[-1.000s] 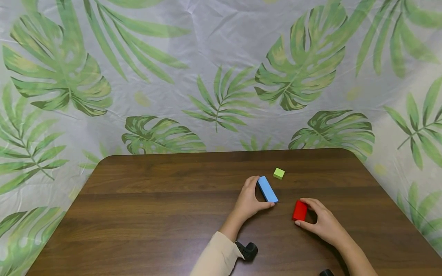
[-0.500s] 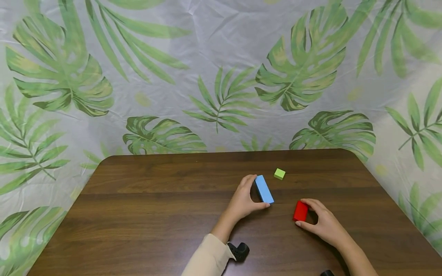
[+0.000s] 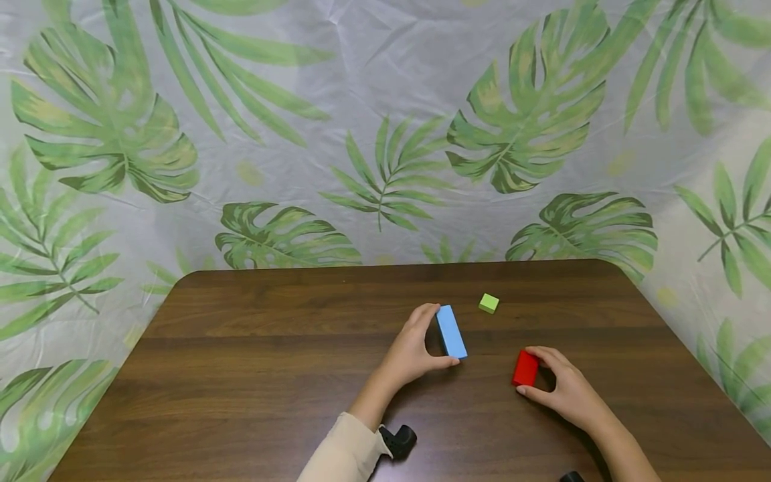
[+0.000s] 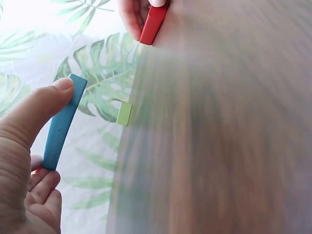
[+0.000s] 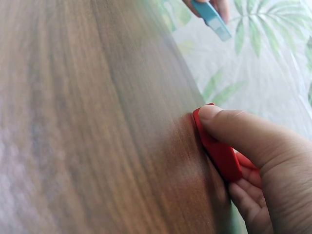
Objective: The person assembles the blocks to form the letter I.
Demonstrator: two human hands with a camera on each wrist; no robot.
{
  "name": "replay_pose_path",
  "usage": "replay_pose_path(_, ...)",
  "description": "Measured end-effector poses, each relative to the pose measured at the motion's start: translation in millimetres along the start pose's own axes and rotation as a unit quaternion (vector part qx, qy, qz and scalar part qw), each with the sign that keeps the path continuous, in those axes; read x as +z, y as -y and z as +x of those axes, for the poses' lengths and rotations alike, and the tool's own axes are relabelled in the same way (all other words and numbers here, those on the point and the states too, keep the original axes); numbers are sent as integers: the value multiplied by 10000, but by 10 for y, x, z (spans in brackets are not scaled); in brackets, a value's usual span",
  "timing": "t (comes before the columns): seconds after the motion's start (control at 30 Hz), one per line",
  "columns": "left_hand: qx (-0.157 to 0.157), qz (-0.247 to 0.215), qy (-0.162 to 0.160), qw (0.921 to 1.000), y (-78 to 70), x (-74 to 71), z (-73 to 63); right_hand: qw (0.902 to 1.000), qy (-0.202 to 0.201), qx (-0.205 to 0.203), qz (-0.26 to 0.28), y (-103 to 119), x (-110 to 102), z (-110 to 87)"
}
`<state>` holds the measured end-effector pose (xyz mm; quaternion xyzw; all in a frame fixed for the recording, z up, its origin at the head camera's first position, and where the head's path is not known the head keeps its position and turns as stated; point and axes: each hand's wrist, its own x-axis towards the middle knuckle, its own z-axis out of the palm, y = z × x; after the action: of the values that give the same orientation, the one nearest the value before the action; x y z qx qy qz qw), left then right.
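Note:
My left hand pinches a long blue block by its two ends, thumb at the near end and fingers at the far end. In the left wrist view the blue block is held clear of the tabletop. To the right, my right hand pinches a red block between thumb and fingers, low at the table. The right wrist view shows the thumb on one end of the red block. A small light green block lies on the table beyond both hands.
The brown wood-grain table has rounded far corners. Behind it hangs a pale cloth printed with green leaves. A black device is strapped at the left wrist, beside a beige sleeve.
My left hand has moved left with the blue block, away from the red one, and the block has turned slightly more upright in view. The right hand and red block have stayed nearly still.

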<state>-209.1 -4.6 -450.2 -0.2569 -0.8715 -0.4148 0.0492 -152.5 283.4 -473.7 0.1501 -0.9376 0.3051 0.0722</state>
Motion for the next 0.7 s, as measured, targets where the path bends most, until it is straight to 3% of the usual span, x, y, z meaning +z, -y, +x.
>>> replay_pose_path(0.43,358,189,-70,9992,37,-198,-153,9999,-83,-33,-65,14,-4,-9)
replay_pose_path(0.7,329,322,137,9988,97,-292,-232,9999,-73,-52,60,42,-18,-9)
